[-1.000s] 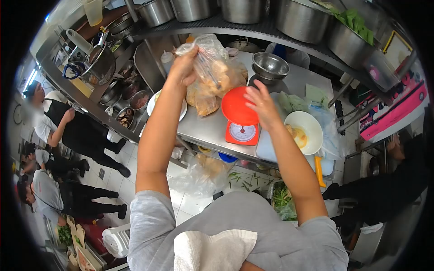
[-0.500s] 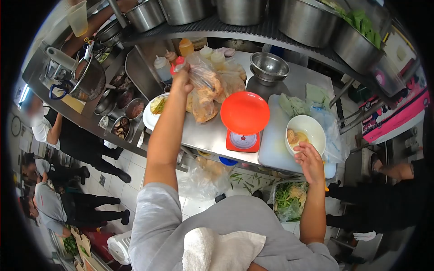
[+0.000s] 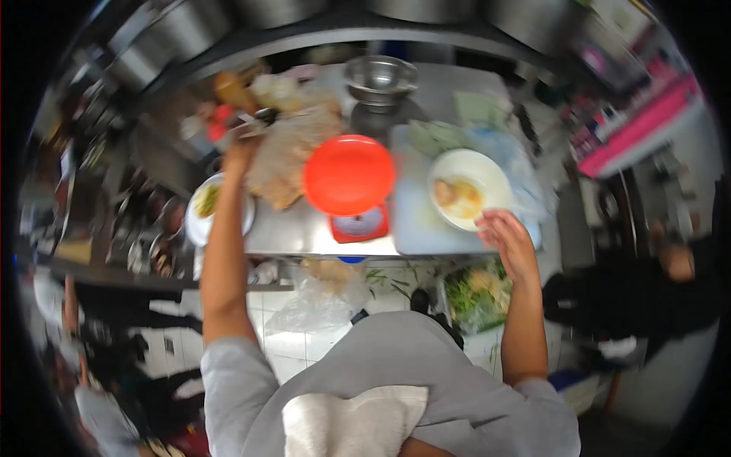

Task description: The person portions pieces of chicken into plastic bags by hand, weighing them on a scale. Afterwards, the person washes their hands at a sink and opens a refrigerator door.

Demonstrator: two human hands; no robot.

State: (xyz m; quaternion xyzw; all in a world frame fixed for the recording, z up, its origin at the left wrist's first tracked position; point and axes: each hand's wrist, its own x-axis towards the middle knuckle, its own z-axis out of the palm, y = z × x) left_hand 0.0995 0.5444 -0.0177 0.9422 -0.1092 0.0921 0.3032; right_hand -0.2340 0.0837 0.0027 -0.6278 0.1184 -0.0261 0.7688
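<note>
My left hand (image 3: 241, 146) is stretched to the back left of the counter, smeared by motion. A shiny, dark-ended thing (image 3: 263, 116) shows at its fingertips, too blurred to name. Right of that hand, clear plastic bags of light-brown food (image 3: 293, 152) rest on the counter. My right hand (image 3: 509, 234), open with fingers loosely bent, is at the near rim of a white bowl (image 3: 491, 174) holding a brownish lump and yellowish liquid. Between my hands stands a red kitchen scale (image 3: 361, 225) with a round red pan (image 3: 349, 175) on top.
A white cutting board (image 3: 411, 228) lies under the bowl, with green leaves (image 3: 440, 137) behind. Metal bowls (image 3: 381, 80) stand at the back. A plate of food (image 3: 199, 228) is by my left forearm. Pots line the overhead shelf (image 3: 426, 34). Other people stand left and right.
My left hand has moved from the top of the raised plastic bag, now down on the counter, toward the squeeze bottles. The whole view has shifted; my right hand remains by the bowl.
</note>
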